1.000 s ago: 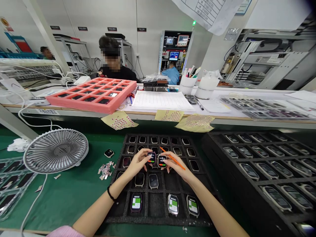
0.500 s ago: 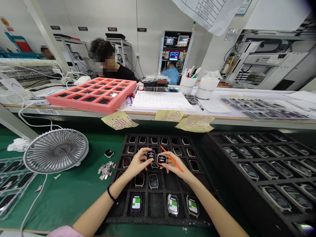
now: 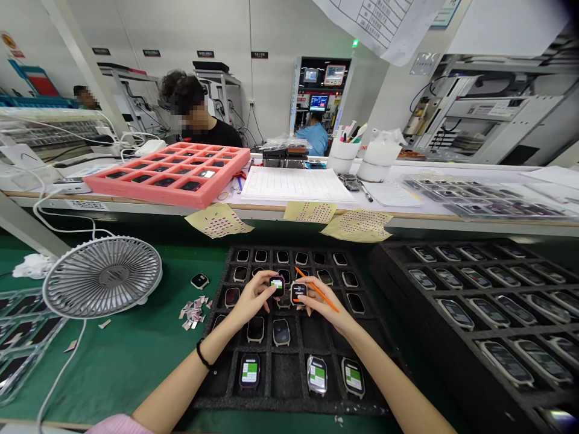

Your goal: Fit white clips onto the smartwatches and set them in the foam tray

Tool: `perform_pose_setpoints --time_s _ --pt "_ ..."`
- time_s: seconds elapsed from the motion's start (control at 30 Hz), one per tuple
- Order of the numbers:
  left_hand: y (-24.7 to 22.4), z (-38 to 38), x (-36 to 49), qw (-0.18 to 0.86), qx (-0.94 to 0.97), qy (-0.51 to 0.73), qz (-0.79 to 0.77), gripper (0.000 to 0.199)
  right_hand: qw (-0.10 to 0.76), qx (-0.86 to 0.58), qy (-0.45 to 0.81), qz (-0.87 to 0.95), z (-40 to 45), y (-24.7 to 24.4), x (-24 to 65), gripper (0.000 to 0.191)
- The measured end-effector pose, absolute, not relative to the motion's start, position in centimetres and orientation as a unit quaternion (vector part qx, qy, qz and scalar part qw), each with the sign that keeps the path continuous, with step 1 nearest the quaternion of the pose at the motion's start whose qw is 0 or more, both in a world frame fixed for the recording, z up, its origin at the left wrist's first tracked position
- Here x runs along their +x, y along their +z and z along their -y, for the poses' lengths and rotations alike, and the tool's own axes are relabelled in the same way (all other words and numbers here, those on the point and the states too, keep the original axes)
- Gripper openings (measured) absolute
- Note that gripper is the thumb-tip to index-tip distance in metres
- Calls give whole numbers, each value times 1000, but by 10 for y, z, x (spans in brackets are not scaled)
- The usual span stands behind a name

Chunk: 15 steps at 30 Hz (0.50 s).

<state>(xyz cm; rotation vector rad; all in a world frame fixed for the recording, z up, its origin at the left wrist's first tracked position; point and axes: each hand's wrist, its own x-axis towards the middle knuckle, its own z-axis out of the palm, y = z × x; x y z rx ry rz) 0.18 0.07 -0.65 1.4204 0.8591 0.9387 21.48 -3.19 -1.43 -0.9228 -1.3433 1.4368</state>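
On the head view: my left hand (image 3: 253, 299) pinches a smartwatch (image 3: 277, 286), my right hand (image 3: 323, 305) a second smartwatch (image 3: 298, 293) and an orange stick (image 3: 317, 290). Both grips are narrow, over the black foam tray (image 3: 289, 405). Hands full — another pick calls for setting one down first.

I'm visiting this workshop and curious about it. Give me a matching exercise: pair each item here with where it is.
Items:
1. black wristband
2. orange stick
3. white fan
4. pink foam tray

Places:
A. far bench
B. green mat
C. right hand
D. left wrist

Pairs: 1-D, 2-C, 3-B, 4-A
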Motion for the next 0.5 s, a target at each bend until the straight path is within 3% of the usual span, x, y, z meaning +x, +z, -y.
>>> perform_pose_setpoints --time_s 0.5 --pt "-8 -2 2 565 617 401 -373 39 454 -366 593 555 32 -15 214 33"
